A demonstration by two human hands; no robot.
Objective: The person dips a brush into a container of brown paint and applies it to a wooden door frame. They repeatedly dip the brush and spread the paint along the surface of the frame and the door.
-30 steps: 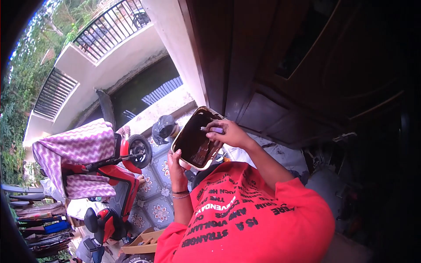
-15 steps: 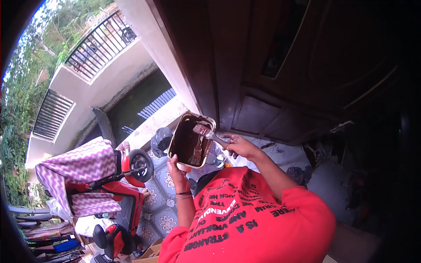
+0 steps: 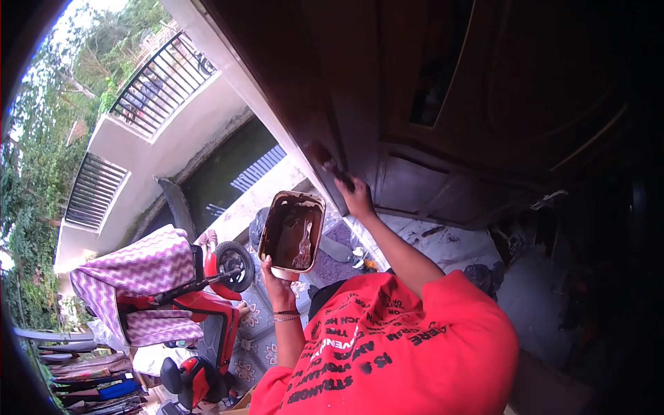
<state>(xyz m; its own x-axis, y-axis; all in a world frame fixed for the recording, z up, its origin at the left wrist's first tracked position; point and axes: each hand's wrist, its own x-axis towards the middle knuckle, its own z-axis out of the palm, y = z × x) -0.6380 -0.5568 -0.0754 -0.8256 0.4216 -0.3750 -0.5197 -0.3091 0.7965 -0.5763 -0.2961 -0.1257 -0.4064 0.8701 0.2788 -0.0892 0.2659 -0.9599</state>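
Observation:
My left hand (image 3: 278, 280) grips the near edge of a rectangular tub (image 3: 283, 238) coated inside with dark brown paint. A second brush or similar flat tool (image 3: 305, 243) lies in the tub, smeared with brown. My right hand (image 3: 357, 197) is closed around the handle of a paintbrush (image 3: 330, 164), above and to the right of the tub. The brush's bristles are at the dark brown wooden door (image 3: 353, 90), near its left edge; the dim light hides whether they touch it.
A red motorbike (image 3: 225, 325) under a purple-and-white zigzag cloth (image 3: 149, 270) stands on the left. Behind it is a wall with metal railings (image 3: 155, 86). White sheeting (image 3: 443, 245) lies on the floor below the door. Clothes (image 3: 90, 377) hang at the lower left.
My right hand has lifted the paintbrush out from over the tub, up to the door. The flat tool stays in the tub, which my left hand still holds.

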